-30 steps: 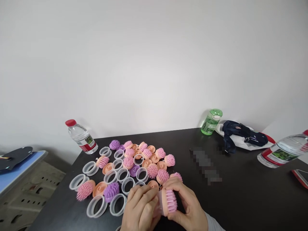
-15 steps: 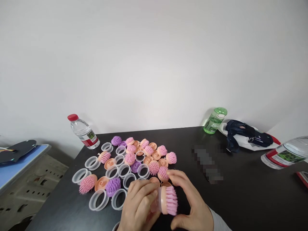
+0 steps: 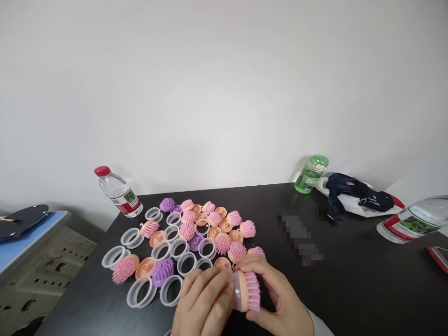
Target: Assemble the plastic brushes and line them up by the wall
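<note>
Low in the head view, a round scrub brush [image 3: 250,291] with pink bristles, a peach rim and a clear plastic body lies on its side between my hands. Its clear body is gripped by my left hand [image 3: 205,298], whose curled fingers hide most of that end. The thumb and fingers of my right hand [image 3: 280,296] close around the bristled head from the right. Just beyond my hands lie loose pink brush heads [image 3: 237,251], peach discs [image 3: 222,265] and clear plastic rings [image 3: 186,263]. A purple brush head [image 3: 163,272] rests left of my left hand.
A red-capped water bottle [image 3: 121,192] stands at the table's back left. To the right are a green bottle [image 3: 311,175], a dark strap bundle [image 3: 360,193] on a white bag, and another water bottle [image 3: 413,221]. A blue-topped surface [image 3: 31,235] adjoins on the left.
My right hand has closed in from an open curve onto the bristled head. My left hand stays on the clear body. The view has shifted slightly.
</note>
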`<state>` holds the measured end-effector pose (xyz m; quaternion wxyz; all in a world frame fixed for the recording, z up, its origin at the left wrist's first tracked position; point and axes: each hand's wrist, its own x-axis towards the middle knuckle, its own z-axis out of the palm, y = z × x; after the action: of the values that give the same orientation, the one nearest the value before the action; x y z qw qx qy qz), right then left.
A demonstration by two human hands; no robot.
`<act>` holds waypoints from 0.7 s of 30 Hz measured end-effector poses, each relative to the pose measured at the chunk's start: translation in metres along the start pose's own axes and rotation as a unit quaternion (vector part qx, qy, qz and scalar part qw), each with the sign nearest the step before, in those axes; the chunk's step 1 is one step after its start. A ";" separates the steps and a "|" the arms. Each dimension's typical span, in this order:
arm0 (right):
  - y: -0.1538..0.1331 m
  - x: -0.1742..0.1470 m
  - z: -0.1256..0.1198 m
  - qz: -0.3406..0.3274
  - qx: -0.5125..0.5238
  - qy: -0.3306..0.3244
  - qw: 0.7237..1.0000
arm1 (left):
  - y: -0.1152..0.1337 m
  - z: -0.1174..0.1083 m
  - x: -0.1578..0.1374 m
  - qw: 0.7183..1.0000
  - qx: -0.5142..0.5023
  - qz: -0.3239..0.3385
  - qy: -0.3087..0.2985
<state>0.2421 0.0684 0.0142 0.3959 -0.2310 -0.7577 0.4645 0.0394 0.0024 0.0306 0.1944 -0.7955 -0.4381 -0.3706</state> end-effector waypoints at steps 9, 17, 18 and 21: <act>-0.009 0.004 0.002 0.043 -0.011 -0.001 0.999 | 0.005 0.003 -0.003 1.000 0.005 -0.019 -0.001; -0.010 0.006 0.000 0.022 -0.075 -0.001 0.997 | 0.002 0.007 -0.001 1.000 -0.012 -0.010 0.004; -0.010 0.007 0.000 0.022 -0.075 -0.004 0.997 | 0.002 0.007 0.000 1.000 -0.014 -0.007 0.007; -0.011 0.008 0.000 0.019 -0.084 -0.005 0.996 | 0.002 0.007 0.004 1.000 -0.013 -0.006 0.010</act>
<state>0.2381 0.0691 0.0267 0.3623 -0.2758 -0.7914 0.4078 0.0457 0.0077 0.0294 0.1862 -0.7916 -0.4359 -0.3858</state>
